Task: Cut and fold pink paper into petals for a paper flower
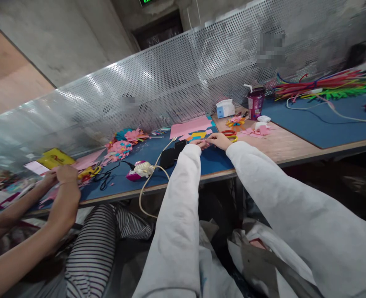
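Both my arms in white sleeves reach out over the blue mat [214, 159]. My left hand [199, 143] and my right hand [220, 140] meet with fingers pinched on a small pink paper piece [208, 142] held between them. Pink paper sheets [190, 126] lie just beyond, with yellow and blue paper scraps [198, 135]. Red-handled scissors [229, 133] rest right beside my right hand. A black phone-like object [172, 155] lies to the left of my left hand.
A person in a striped top works at the left, hands [61, 176] at the table. Paper flowers [122, 147], a glue gun [139, 169] with cable, a tissue box [225, 108], a drink cup [256, 102] and coloured paper strips [331, 87] lie about. A perforated metal screen [183, 78] backs the table.
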The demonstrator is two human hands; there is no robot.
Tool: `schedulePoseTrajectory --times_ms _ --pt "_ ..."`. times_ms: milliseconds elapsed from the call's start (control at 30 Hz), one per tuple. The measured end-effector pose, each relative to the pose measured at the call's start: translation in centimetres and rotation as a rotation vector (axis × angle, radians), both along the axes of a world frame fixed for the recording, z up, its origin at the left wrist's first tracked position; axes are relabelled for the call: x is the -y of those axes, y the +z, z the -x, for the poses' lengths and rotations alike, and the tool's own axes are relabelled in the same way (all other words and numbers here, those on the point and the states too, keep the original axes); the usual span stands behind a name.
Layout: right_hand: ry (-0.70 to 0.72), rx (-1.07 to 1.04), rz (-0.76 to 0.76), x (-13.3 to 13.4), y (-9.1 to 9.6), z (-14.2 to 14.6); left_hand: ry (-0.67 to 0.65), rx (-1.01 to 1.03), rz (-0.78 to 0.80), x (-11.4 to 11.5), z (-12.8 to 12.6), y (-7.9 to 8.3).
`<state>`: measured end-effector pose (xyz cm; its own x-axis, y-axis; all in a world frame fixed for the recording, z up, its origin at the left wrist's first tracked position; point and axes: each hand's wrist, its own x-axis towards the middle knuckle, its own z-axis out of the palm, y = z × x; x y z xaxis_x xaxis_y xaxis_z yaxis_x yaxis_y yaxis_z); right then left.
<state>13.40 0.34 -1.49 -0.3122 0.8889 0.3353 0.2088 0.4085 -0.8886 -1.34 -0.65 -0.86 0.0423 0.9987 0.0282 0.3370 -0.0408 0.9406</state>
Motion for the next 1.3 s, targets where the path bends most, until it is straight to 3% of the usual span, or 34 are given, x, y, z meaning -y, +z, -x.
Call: schedulePoseTrajectory --times_ms 267,533,700,967,1167,1300 --pt "-0.023 0.068 -0.171 -0.03 0.3 -0.27 -0.1 -0.037 -0.04 0.08 0.27 -0.19" --pt "0.03 0.006 0.018 -0.2 0.02 -0.07 -0.072 -0.023 -0.012 0.04 0.2 0.03" --pt "0.051 0.059 -0.046 -0.11 0.13 -0.32 -0.081 -0.04 -0.021 0.23 0.15 0.01" --pt "-0.088 0.154 -0.221 0.19 0.34 -0.04 -0.138 -0.069 -0.089 0.54 0.38 -0.03" --pt "-0.023 0.154 -0.19 -0.27 0.0 -0.16 -0.035 -0.041 -0.053 0.63 -0.15 0.13" --pt "-0.013 0.135 -0.153 -0.29 -0.05 -0.12 -0.05 -0.01 -0.07 0.83 -0.09 0.17"
